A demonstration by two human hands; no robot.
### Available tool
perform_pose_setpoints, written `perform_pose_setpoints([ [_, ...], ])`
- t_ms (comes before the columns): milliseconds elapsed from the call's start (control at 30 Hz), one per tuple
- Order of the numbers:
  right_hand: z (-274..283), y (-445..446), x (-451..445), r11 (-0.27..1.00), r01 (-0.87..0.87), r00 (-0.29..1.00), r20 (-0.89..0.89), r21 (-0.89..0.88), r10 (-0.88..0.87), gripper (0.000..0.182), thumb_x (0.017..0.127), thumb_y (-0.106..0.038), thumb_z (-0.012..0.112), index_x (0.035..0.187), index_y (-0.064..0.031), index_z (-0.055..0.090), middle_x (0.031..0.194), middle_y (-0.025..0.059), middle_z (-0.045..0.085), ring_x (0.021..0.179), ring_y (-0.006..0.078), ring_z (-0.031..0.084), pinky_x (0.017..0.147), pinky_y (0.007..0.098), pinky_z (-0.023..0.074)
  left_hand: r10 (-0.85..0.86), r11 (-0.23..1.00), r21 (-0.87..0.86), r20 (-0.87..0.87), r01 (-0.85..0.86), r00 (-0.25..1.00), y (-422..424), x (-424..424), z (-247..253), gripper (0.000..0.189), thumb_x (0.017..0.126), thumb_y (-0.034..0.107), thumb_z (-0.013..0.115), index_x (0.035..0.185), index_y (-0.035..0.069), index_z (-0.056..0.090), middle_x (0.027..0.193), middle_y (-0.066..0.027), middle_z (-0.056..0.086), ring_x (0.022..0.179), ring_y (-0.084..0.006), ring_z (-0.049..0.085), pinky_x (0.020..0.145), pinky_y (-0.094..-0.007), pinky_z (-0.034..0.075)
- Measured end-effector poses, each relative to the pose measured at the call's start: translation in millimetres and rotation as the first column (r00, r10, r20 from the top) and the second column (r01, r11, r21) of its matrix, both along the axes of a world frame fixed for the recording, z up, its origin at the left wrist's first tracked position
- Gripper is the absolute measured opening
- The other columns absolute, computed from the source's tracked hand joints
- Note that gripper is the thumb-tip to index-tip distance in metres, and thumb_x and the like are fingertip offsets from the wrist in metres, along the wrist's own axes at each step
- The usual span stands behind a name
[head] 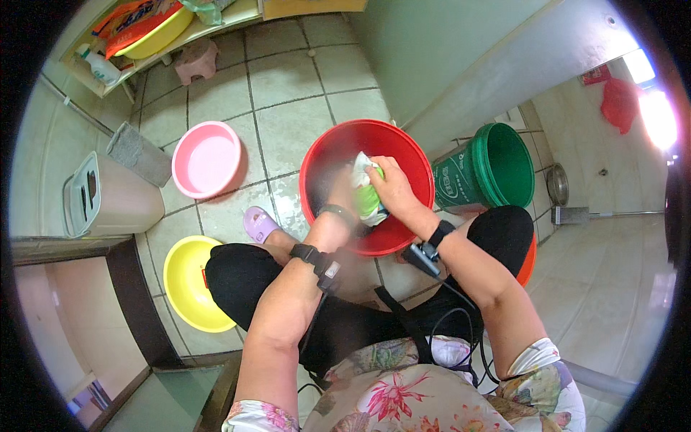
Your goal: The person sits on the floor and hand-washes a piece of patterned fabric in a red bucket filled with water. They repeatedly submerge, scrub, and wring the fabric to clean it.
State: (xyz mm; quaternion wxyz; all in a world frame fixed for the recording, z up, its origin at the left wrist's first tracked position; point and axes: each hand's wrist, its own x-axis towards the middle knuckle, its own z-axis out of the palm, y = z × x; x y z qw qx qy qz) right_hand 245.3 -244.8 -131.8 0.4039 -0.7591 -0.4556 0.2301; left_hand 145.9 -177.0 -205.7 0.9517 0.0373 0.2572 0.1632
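A bunched white and bright green cloth is held between my two hands, over the inside of a red plastic bucket. My right hand grips it from the right, thumb and fingers wrapped over its top. On the other side my left hand presses against the cloth; it is blurred and its fingertips are hidden. Something dark lies low in the bucket, mostly covered by my hands. Both wrists carry black straps with small devices, and a cable runs from the right one. The bucket stands on the tiled floor between my knees.
To the left are a pink basin, a yellow basin and a lidded bin. A green bucket stands close on the right. Beyond, a pink stool sits by a low shelf. Part of an orange-red container shows behind my right knee.
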Motion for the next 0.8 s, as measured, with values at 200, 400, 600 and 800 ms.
perform_pose_setpoints([
  [200, 29.7, -17.3, -43.2, 0.991, -0.088, 0.917, 0.397, 0.105, 0.04, 0.02, 0.084, -0.018, 0.057, 0.099, -0.0045, 0.058, 0.098, 0.0173, 0.054, 0.093, 0.0334, 0.051, 0.082, 0.0395, 0.0433, 0.052, 0.926, 0.37, 0.071, -0.075, 0.996, 4.2, 4.8, -37.7, 0.034, 0.09, 0.042, 0.046, 0.089, 0.012, 0.062, 0.084, -0.0076, 0.065, 0.079, -0.0255, 0.062, 0.075, -0.0389, 0.05],
  [400, -2.5, 3.2, -4.1, 0.978, -0.14, 0.8, 0.564, -0.156, 0.204, 0.025, 0.09, -0.026, 0.043, 0.087, -0.0074, 0.06, 0.086, 0.0146, 0.06, 0.081, 0.0342, 0.058, 0.073, 0.0447, 0.0477, 0.181, 0.757, 0.651, -0.284, 0.051, 0.942, -17.5, 23.8, -82.0, 0.03, 0.09, 0.037, 0.046, 0.092, 0.011, 0.061, 0.089, -0.0085, 0.064, 0.083, -0.0244, 0.062, 0.074, -0.0424, 0.05],
  [600, 25.4, 2.7, -8.2, 0.963, -0.114, 0.858, 0.465, -0.244, 0.219, 0.024, 0.089, -0.023, 0.044, 0.089, -0.0063, 0.061, 0.085, 0.0153, 0.06, 0.08, 0.0348, 0.059, 0.071, 0.0445, 0.0488, 0.103, 0.961, 0.275, -0.264, -0.028, 0.959, -15.3, 23.3, -33.2, 0.025, 0.09, 0.032, 0.047, 0.092, 0.012, 0.062, 0.089, -0.0078, 0.065, 0.078, -0.0255, 0.063, 0.072, -0.0401, 0.051],
  [800, 22.1, 5.2, -14.7, 0.988, -0.049, 0.925, 0.367, -0.144, 0.1, 0.027, 0.088, -0.025, 0.045, 0.079, -0.0037, 0.061, 0.087, 0.0202, 0.06, 0.082, 0.037, 0.058, 0.073, 0.0483, 0.0466, 0.242, 0.757, 0.652, -0.342, 0.044, 0.908, -6.0, 15.2, -50.6, 0.029, 0.089, 0.033, 0.048, 0.093, 0.007, 0.061, 0.089, -0.0085, 0.064, 0.078, -0.0227, 0.061, 0.071, -0.0366, 0.049],
])
